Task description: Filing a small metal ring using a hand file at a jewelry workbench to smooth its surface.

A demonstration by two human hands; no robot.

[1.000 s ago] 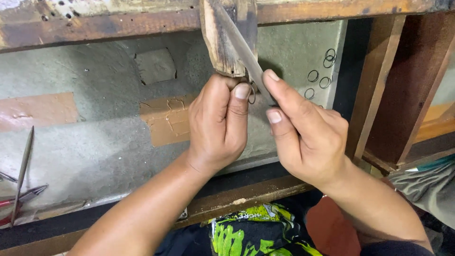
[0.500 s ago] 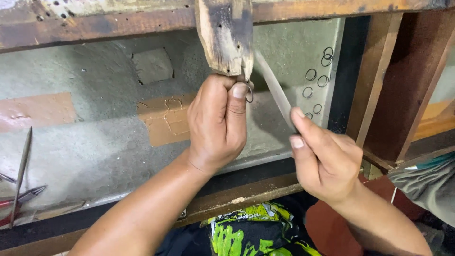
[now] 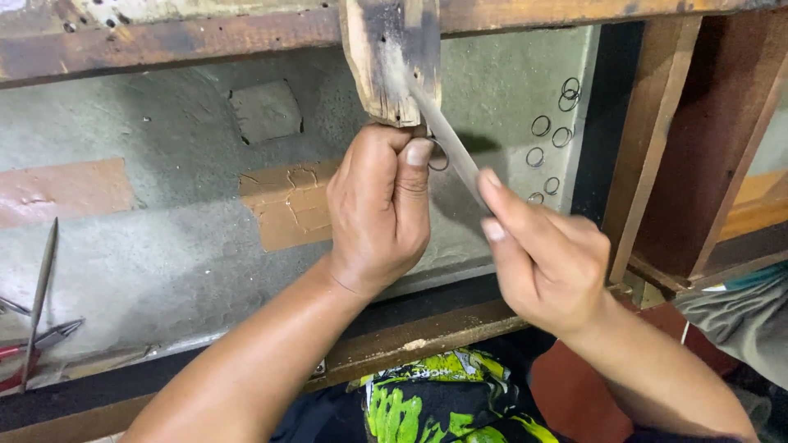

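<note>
Since the earlier frames, the right hand [image 3: 546, 262] had drawn the flat metal file [image 3: 447, 139] back down and then pushed it up again, so its tip lay against the lower edge of the wooden peg [image 3: 392, 61]. Nearest the camera, a green and black patterned cloth [image 3: 435, 402] covered the lap below both forearms. The right hand's grip was closed on the file's lower end, thumb and forefinger pinching it. The left hand [image 3: 379, 209] was closed in a fist just under the peg, its thumb and fingers pinching a small metal ring [image 3: 439, 157] held against the peg's bottom, where the file crossed it. Farther off, the grey tabletop [image 3: 164, 254] carried loose wire rings [image 3: 552, 135] to the right and pliers [image 3: 41, 340] with a thin tool at far left.
</note>
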